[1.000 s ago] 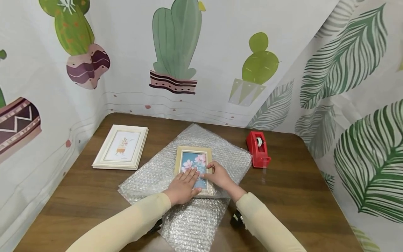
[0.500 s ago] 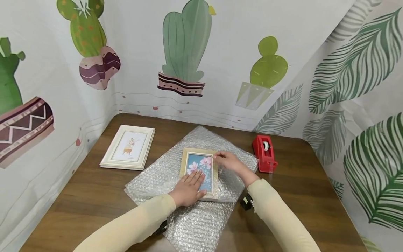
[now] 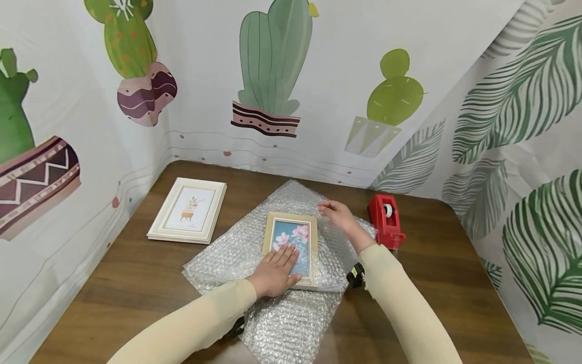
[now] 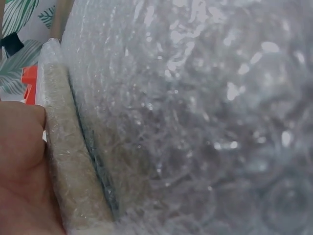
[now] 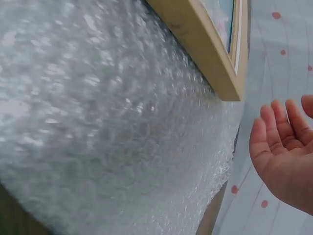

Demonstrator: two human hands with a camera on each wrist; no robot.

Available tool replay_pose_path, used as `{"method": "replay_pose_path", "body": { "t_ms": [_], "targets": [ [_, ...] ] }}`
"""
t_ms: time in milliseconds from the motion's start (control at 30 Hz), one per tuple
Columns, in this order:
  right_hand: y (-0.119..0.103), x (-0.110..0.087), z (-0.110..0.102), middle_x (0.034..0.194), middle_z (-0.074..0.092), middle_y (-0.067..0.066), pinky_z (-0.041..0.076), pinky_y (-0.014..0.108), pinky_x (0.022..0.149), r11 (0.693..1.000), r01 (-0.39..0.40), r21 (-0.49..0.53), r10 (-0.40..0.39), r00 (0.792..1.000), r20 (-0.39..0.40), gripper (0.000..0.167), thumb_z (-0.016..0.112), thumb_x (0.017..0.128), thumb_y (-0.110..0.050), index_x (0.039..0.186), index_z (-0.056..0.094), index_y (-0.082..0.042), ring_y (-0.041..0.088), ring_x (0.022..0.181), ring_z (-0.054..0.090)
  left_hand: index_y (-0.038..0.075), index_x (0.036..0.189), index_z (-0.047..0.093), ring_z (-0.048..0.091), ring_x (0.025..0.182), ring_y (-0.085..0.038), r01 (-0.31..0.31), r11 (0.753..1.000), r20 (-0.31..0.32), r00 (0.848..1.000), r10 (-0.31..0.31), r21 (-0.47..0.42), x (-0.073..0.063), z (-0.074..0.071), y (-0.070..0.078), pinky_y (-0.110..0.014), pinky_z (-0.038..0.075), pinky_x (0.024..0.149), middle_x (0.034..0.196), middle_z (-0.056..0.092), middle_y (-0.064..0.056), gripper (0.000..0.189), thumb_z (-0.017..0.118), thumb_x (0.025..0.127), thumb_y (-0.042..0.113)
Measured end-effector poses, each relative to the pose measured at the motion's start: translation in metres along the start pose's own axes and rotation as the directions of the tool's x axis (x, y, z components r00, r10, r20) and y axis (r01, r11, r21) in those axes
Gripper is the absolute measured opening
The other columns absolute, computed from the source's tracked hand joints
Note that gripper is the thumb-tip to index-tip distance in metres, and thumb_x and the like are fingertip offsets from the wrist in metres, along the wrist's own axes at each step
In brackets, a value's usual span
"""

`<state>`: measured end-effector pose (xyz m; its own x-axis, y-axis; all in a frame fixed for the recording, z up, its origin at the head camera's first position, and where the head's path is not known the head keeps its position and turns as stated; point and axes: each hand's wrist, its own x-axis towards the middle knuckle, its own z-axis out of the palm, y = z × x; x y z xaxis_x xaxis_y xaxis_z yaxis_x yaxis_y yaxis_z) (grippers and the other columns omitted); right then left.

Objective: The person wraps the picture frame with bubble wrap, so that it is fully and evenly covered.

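Note:
A picture frame (image 3: 313,237) with pink flowers on blue lies on a sheet of bubble wrap (image 3: 254,230), turned like a diamond on the table. Bubble wrap is folded over the frame's lower part. My left hand (image 3: 275,270) presses flat over that fold with straight fingers. My right hand (image 3: 338,216) hovers by the frame's upper right corner. In the right wrist view, the right hand (image 5: 288,147) shows relaxed, slightly bent fingers with nothing between them. The left wrist view shows the frame's wrapped edge (image 4: 73,156) beside the left hand (image 4: 22,171).
A second, white picture frame (image 3: 159,222) lies at the left on the brown wooden table (image 3: 113,288). A red tape dispenser (image 3: 384,222) stands at the right, close by the bubble wrap's right corner. A cloth wall with cactus prints (image 3: 204,76) rises behind the table.
My right hand has moved up from the frame's right side to beyond its upper right corner, off the frame. My left hand stays pressed on it. The head view has shifted slightly.

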<state>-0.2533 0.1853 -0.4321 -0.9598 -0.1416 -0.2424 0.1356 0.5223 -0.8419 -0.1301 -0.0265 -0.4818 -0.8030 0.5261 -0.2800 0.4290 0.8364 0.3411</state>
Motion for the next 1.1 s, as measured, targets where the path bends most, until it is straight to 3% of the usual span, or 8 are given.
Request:
{"method": "replay_pose_path", "body": {
  "t_ms": [133,333,533,600,767,867,967,1100],
  "targets": [
    [0.002,0.015,-0.003,0.159,0.041,0.027,0.035,0.054,0.123,0.996,0.004,-0.085,-0.004,1.000,0.004,0.047,0.039,0.108,-0.010,0.152,0.042,0.005,0.043,0.150,0.038,0.008,0.164,0.023,0.014,0.162,-0.029,-0.009,1.000,-0.009,1.000,0.009,-0.001,0.001,0.001,-0.001,-0.047,0.016,0.132,0.174,0.015,-0.010,0.066,0.036,0.110,0.044],
    [0.015,0.034,-0.002,0.168,0.026,0.022,0.022,0.054,0.129,0.965,0.003,-0.261,0.007,0.999,0.037,0.054,0.034,0.108,-0.010,0.160,0.028,0.000,0.042,0.157,0.023,0.007,0.163,0.024,0.016,0.162,-0.029,-0.009,1.000,-0.015,1.000,0.009,0.004,0.002,0.000,-0.001,-0.047,0.018,0.132,0.173,0.017,-0.011,0.066,0.036,0.110,0.044],
    [0.031,0.041,0.010,0.165,0.034,0.023,0.027,0.054,0.127,0.880,0.069,-0.471,-0.048,0.997,0.055,0.051,0.038,0.108,-0.012,0.158,0.034,0.001,0.043,0.154,0.030,0.008,0.163,0.026,0.018,0.162,-0.029,-0.001,1.000,-0.025,1.000,0.001,0.021,0.001,0.002,0.000,-0.047,0.019,0.131,0.173,0.019,-0.010,0.066,0.037,0.109,0.045],
    [0.033,0.041,0.013,0.162,0.040,0.022,0.035,0.054,0.123,0.872,0.076,-0.484,-0.070,0.997,0.030,0.050,0.042,0.108,-0.012,0.157,0.037,0.000,0.041,0.150,0.040,0.008,0.163,0.027,0.018,0.162,-0.028,0.005,1.000,-0.025,1.000,-0.005,0.020,-0.001,0.000,0.001,-0.046,0.020,0.131,0.173,0.020,-0.010,0.066,0.038,0.109,0.045],
    [0.032,0.043,0.014,0.149,0.054,0.025,0.050,0.052,0.109,0.920,0.088,-0.381,-0.118,0.991,-0.057,0.050,0.049,0.106,-0.011,0.154,0.043,-0.001,0.040,0.134,0.056,0.008,0.163,0.027,0.019,0.162,-0.028,0.014,1.000,-0.018,1.000,-0.014,0.005,-0.004,-0.007,0.003,-0.046,0.019,0.131,0.173,0.021,-0.009,0.065,0.039,0.109,0.043],
    [0.027,0.043,0.012,0.142,0.056,0.027,0.051,0.053,0.105,0.940,0.082,-0.333,-0.122,0.987,-0.101,0.049,0.049,0.106,-0.016,0.152,0.044,0.001,0.041,0.130,0.058,0.008,0.162,0.028,0.020,0.161,-0.028,0.014,1.000,-0.016,1.000,-0.014,-0.002,-0.007,-0.010,0.005,-0.047,0.020,0.131,0.173,0.022,-0.009,0.066,0.040,0.109,0.043],
    [0.018,0.042,0.008,0.145,0.054,0.028,0.048,0.056,0.109,0.947,0.030,-0.320,-0.068,0.992,-0.111,0.054,0.043,0.109,-0.029,0.153,0.042,0.002,0.043,0.133,0.055,0.008,0.163,0.027,0.020,0.161,-0.027,0.013,1.000,-0.013,1.000,-0.013,-0.007,-0.008,-0.011,0.007,-0.047,0.020,0.131,0.173,0.022,-0.009,0.066,0.041,0.109,0.043],
    [0.000,0.039,0.004,0.153,0.049,0.029,0.041,0.057,0.117,0.951,-0.035,-0.309,0.020,0.998,-0.051,0.067,0.034,0.110,-0.047,0.152,0.041,0.005,0.045,0.141,0.049,0.009,0.163,0.027,0.019,0.162,-0.027,0.016,1.000,-0.003,1.000,-0.016,-0.011,-0.008,-0.011,0.008,-0.046,0.019,0.131,0.173,0.021,-0.008,0.066,0.041,0.109,0.043]
  ]
}}
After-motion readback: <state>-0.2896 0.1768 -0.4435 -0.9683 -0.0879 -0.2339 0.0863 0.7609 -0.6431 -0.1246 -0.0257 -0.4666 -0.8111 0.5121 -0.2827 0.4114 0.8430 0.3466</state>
